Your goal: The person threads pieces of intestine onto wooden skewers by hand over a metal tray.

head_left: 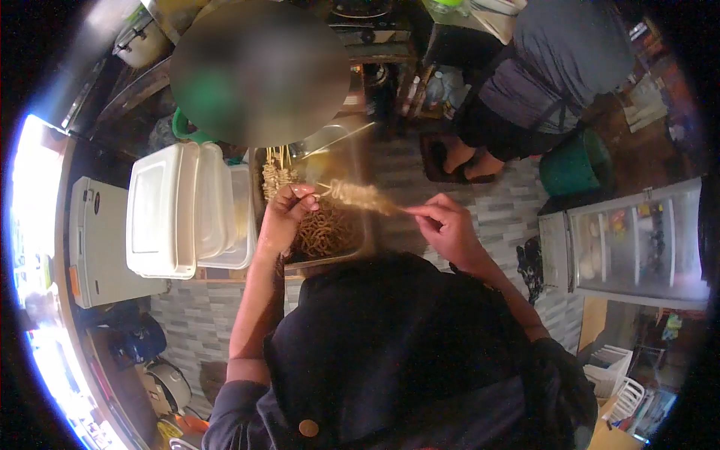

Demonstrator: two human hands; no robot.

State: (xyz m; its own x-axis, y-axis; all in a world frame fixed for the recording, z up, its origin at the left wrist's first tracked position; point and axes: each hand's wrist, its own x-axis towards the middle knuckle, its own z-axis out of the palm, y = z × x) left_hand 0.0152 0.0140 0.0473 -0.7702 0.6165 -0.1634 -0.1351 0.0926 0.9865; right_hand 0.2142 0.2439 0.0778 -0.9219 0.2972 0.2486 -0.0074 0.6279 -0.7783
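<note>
A skewer (354,196) threaded with pale, folded, gut-like strips is stretched between my two hands, blurred at its right part. My left hand (285,214) is closed in a pinch at the left end of the threaded strips. At the other end, my right hand (448,229) pinches the thin stick between thumb and fingers. Below the skewer, a pile of loose brownish strips (321,234) lies in a rectangular tray (330,259). Several loaded skewers (277,174) rest in the tray's far left part, beyond my left hand.
Lidded white plastic containers (166,214) stand left of the tray. A blurred round patch hides the far side. At the right, another person (540,82) stands near a green bucket (576,163). An open refrigerator (634,236) is at far right, a white chest (112,244) at left.
</note>
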